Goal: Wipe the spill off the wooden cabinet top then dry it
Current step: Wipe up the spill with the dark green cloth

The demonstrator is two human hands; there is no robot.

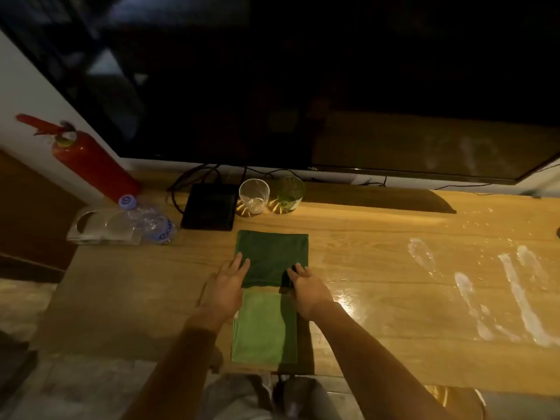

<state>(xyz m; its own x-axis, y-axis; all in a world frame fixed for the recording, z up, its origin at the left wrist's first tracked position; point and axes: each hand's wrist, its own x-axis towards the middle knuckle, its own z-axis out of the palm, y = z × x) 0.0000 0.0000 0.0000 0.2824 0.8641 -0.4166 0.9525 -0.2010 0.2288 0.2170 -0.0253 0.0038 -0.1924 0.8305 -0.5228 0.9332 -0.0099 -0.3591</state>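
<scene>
Left hand (228, 287) and right hand (306, 287) rest with straight fingers on the near corners of the dark green cloth (272, 256), gripping nothing. A light green cloth (257, 327) touches its near edge. White spill (515, 286) streaks the cabinet top (378, 237) farther right.

The single head-worn camera is looking forward and steeply down from just above the near edge of the wooden surface (378, 268). It is sitting close enough that the left hand (225, 286) and right hand (309, 289) are reaching in from the bottom toward mid-frame. Its wide-angle lens is bending the edges and taking in the dark television screen (303, 86) across the top, the wall (18, 86) at far left and the floor (60, 389) at lower left.
</scene>
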